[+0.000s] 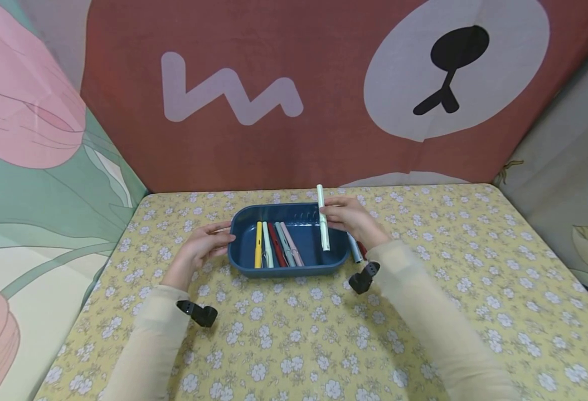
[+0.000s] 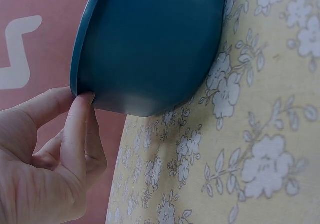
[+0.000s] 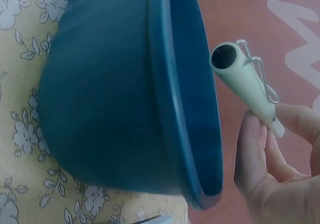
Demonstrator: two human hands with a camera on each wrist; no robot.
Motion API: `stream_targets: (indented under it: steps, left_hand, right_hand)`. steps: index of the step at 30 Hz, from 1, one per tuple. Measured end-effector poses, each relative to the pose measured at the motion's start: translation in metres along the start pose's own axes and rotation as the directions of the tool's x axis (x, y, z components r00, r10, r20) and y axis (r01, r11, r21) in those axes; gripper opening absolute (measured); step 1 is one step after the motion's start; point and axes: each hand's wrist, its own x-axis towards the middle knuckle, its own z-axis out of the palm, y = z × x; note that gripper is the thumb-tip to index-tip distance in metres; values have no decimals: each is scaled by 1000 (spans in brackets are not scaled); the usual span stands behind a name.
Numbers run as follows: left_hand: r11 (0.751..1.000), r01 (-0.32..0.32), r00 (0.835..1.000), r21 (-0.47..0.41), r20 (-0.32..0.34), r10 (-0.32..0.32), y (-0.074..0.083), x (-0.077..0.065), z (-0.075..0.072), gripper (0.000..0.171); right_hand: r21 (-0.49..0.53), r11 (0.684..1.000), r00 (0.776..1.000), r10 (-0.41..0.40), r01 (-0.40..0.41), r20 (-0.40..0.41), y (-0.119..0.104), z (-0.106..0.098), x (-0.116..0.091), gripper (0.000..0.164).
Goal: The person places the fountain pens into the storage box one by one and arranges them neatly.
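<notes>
A dark blue plastic basin point(image 1: 294, 272) with rounded ends stands on the table. At its left end my left hand point(image 1: 205, 243) pinches the rim between thumb and fingers; the left wrist view shows the same pinch on the basin point(image 2: 150, 43). My right hand point(image 1: 352, 218) holds a pale green pen point(image 1: 322, 220) by its side above the basin's right part. In the right wrist view this pen point(image 3: 245, 83) shows a wire clip and a dark round end. Inside the basin lie a yellow pen point(image 1: 258, 245), a red pen point(image 1: 276, 245), a pink pen point(image 1: 291, 245) and others side by side.
Just right of the basin, partly hidden by it and my right arm, lie a silvery-blue pen point(image 1: 355, 248) and something dark red point(image 1: 362, 250). A yellow flowered cloth point(image 1: 283, 334) covers the table. A printed red fabric backdrop point(image 1: 253, 156) rises behind the far edge.
</notes>
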Motion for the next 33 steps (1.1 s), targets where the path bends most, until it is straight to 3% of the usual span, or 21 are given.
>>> stream_targets:
  steps: [22,33]
  left_hand:
    - [1000,5,1000,1,-3,-5,0,-2,1,60]
    - [1000,-3,1000,5,1,3,1,-1,0,60]
  right_hand:
    - [-50,997,997,68,-66,39,10,25,3,45]
    - [-63,993,995,100,-99,13,17,32,10,44]
